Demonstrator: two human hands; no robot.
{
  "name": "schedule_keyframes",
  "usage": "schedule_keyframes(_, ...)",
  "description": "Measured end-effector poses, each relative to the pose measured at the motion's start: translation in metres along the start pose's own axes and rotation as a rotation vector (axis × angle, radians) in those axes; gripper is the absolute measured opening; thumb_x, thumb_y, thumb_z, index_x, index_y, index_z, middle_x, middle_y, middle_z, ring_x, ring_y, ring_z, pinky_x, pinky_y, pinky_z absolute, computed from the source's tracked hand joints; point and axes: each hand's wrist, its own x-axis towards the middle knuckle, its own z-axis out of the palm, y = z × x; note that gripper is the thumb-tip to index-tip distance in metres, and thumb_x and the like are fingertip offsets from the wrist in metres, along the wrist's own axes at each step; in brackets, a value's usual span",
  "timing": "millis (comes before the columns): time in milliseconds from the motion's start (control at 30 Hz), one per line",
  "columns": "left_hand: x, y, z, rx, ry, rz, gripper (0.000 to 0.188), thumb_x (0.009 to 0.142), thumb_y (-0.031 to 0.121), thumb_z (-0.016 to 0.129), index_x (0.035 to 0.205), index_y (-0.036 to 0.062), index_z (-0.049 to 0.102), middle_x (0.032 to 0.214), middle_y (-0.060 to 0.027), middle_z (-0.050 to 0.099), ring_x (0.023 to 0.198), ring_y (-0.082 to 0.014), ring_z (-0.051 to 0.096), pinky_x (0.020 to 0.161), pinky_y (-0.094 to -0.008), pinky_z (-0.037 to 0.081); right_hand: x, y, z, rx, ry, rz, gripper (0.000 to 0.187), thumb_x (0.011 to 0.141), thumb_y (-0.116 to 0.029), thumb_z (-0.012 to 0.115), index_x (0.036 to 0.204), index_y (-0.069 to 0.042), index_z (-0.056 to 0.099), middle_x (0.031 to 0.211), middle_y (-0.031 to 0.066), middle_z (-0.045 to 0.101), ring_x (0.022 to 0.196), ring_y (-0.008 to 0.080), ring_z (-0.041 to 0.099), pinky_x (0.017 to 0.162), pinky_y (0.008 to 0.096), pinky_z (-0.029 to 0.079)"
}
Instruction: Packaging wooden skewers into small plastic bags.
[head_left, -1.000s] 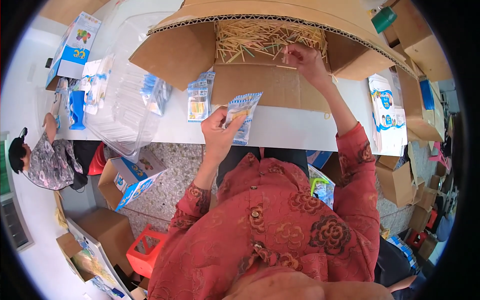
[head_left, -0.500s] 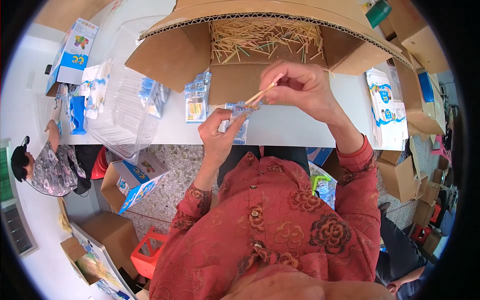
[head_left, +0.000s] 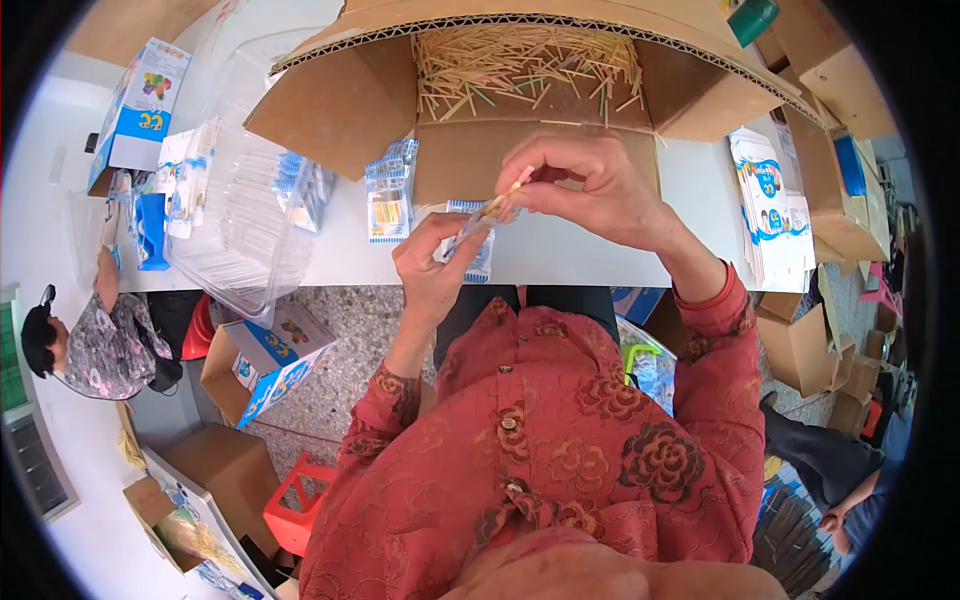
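Note:
Low over the table's front edge, my left hand pinches a small clear-and-blue plastic packet by its sides. My right hand holds a few thin yellow and pink sticks between thumb and fingertips. Their lower ends are at the packet's mouth, seemingly inside it. Below the hands a striped blue-and-white packet lies on the table, partly covered by my left hand. Filled packets overlap to its left. Many loose sticks fill the back of an opened cardboard box facing me.
A clear plastic tray with packets stands at left, beside a printed carton. Flat printed cartons are stacked at right. A red stool and cardboard boxes stand on the floor. Other people are at far left and lower right.
My right hand has moved slightly left and down, bringing the sticks deeper into the packet, so less of them shows. My left hand keeps its grip on the packet.

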Motion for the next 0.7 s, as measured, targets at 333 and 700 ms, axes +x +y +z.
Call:
schedule_keyframes(333, 0.004, 0.007, -0.002, 0.116, -0.040, 0.190, 0.020, 0.067, -0.009, 0.071, 0.084, -0.0026, 0.063, 0.084, -0.0126, 0.067, 0.075, -0.0220, 0.065, 0.068, -0.0288, 0.051, -0.001, -0.005, 0.005, -0.309, 0.024, -0.279, 0.009, 0.078, 0.001, 0.065, 0.087, -0.001, 0.065, 0.086, 0.0069, 0.062, 0.073, 0.0165, 0.061, 0.062, 0.0261, 0.049)
schedule_keyframes(700, -0.004, 0.007, 0.004, 0.014, -0.079, -0.023, 0.017, 0.071, -0.004, 0.073, 0.086, -0.0027, 0.065, 0.082, -0.0087, 0.066, 0.072, -0.0140, 0.062, 0.064, -0.0246, 0.048, 0.000, 0.009, 0.002, -0.260, 0.069, -0.211, 0.006, 0.083, -0.004, 0.063, 0.087, 0.000, 0.062, 0.091, 0.0087, 0.064, 0.080, 0.0162, 0.062, 0.069, 0.0269, 0.050)
